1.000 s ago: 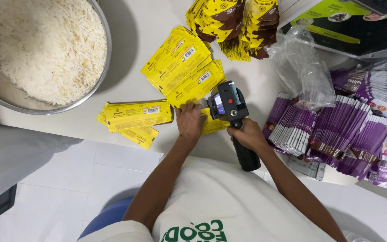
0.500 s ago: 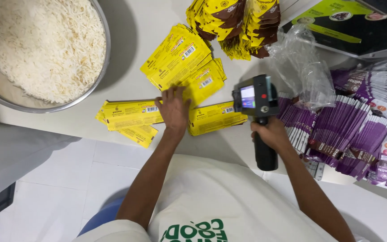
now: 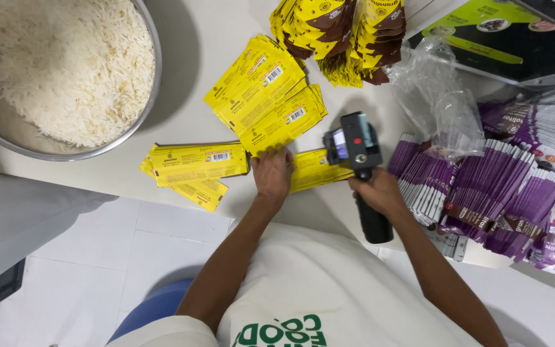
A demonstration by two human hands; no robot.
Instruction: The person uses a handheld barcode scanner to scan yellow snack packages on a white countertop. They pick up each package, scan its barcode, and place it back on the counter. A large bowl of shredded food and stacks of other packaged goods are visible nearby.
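Purple packets (image 3: 483,199) crowd right hand (image 3: 380,193); rice bowl (image 3: 152,90) sits far left.

A person's left hand (image 3: 272,173) presses flat on a yellow sachet (image 3: 316,168) at the edge of a white table (image 3: 181,115), while the right hand (image 3: 378,193) grips a black handheld printer (image 3: 356,146) over the sachet's right end, apparently touching it. Purple sachets (image 3: 476,199) fan out at right; a steel bowl of rice (image 3: 65,71) sits far left.

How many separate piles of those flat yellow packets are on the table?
3: a fanned pile above the left hand, a stack to its left, and packets under it. Each pile's number is hidden.
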